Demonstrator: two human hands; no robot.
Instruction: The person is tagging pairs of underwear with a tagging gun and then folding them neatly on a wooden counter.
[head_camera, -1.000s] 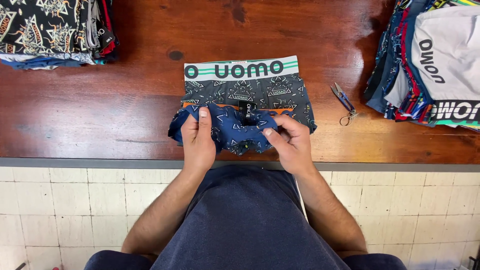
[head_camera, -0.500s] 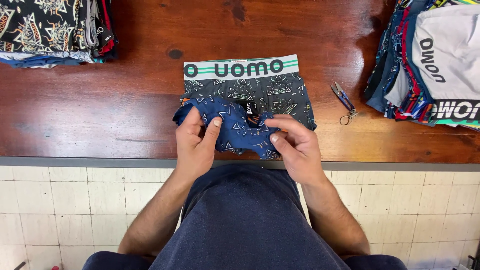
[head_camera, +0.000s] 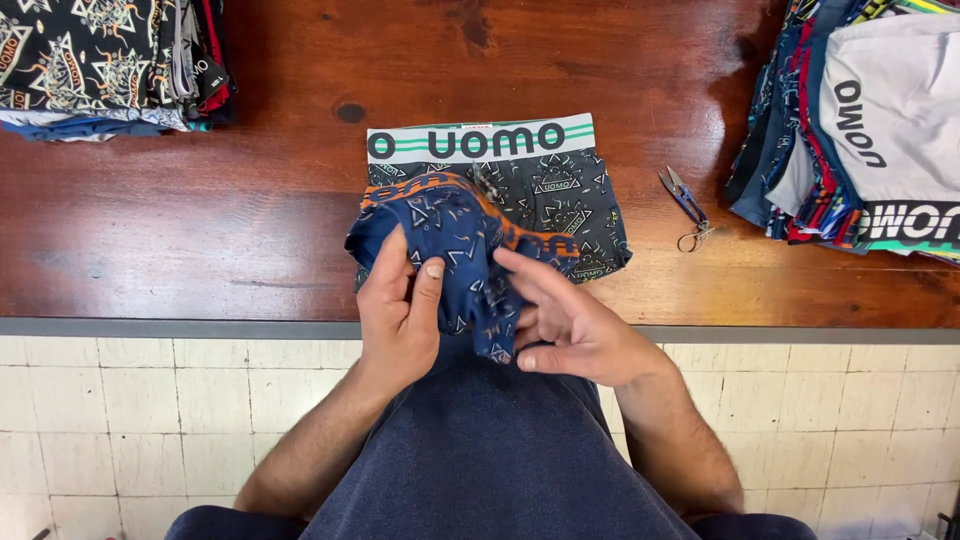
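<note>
A pair of blue patterned briefs (head_camera: 450, 245) with an orange waistband is being held up at the near edge of the wooden table (head_camera: 200, 200), bunched between both hands. The left hand (head_camera: 398, 305) is being closed on the cloth from the left, thumb and fingers pinched together with fabric caught between them, so that side is being clamped. The right hand (head_camera: 570, 325) is being kept just to the right of that pinch, its fingers spread and half open, the fingertips being pressed into the hanging fold rather than shut around it. Below the grip, the loose end of the briefs is being let hang over the table edge toward the lap. Directly beyond the grip, a second pair of dark patterned briefs (head_camera: 560, 200) with a white and green waistband is being left flat on the table, partly covered by the held pair. Farther right of the hands, small blue-handled snips (head_camera: 687, 207) are lying on the wood, and past them a stack of folded underwear (head_camera: 860, 130) is being kept at the table's right end. Well to the left of the grip, another folded pile (head_camera: 100, 65) is sitting at the far corner.
</note>
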